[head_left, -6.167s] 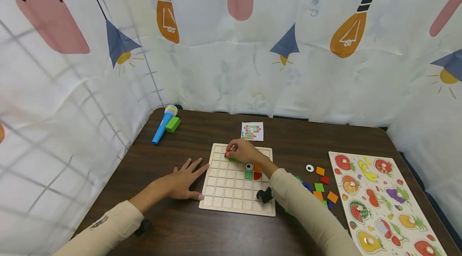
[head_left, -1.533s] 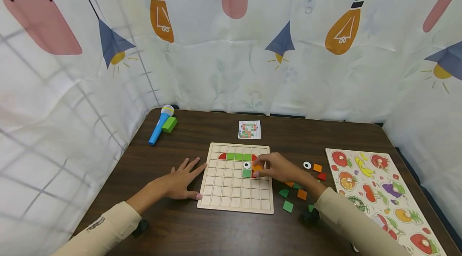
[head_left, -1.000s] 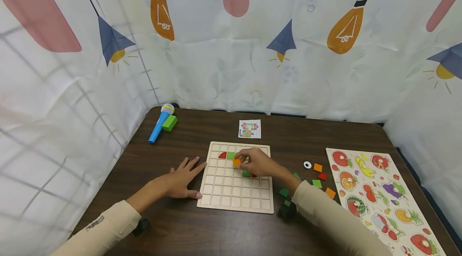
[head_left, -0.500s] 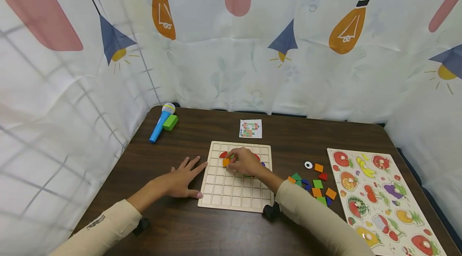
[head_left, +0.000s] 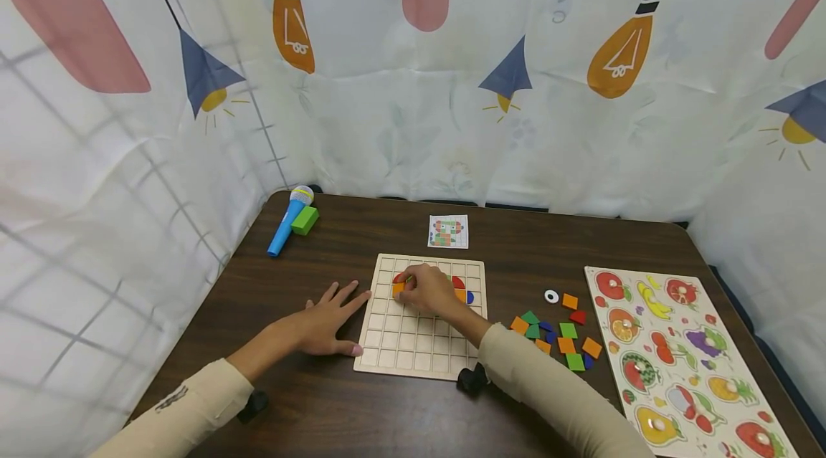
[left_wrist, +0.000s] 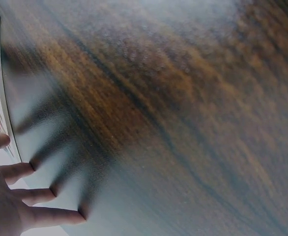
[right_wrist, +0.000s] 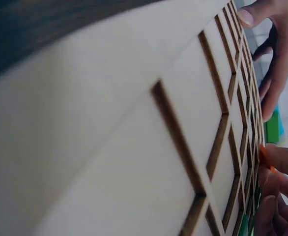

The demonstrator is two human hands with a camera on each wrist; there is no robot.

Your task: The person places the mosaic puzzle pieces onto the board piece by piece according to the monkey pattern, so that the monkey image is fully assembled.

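In the head view my right hand (head_left: 429, 291) is over the upper left of the wooden grid board (head_left: 413, 347), pinching an orange square tile (head_left: 398, 290) between thumb and fingers. The tile shows as an orange sliver (right_wrist: 265, 157) at the fingertips in the right wrist view, close over the grid. A red quarter-round piece (head_left: 397, 277) lies just above it. Another red piece (head_left: 457, 282), an orange tile (head_left: 460, 294) and a blue piece (head_left: 470, 297) sit at the board's right; my right hand hides the cells between. My left hand (head_left: 325, 325) rests with fingers spread, thumb and index at the board's left edge.
Loose coloured tiles (head_left: 566, 345) and a white ring piece (head_left: 551, 296) lie right of the board. Beyond them is a fruit puzzle board (head_left: 697, 365). A pattern card (head_left: 448, 231) stands behind the grid; a blue toy microphone (head_left: 284, 229) and green block (head_left: 305, 221) are back left.
My right hand has moved left across the board with the orange tile, from the right side to the upper left. The red piece held earliest now lies on the board. My left hand stays put.
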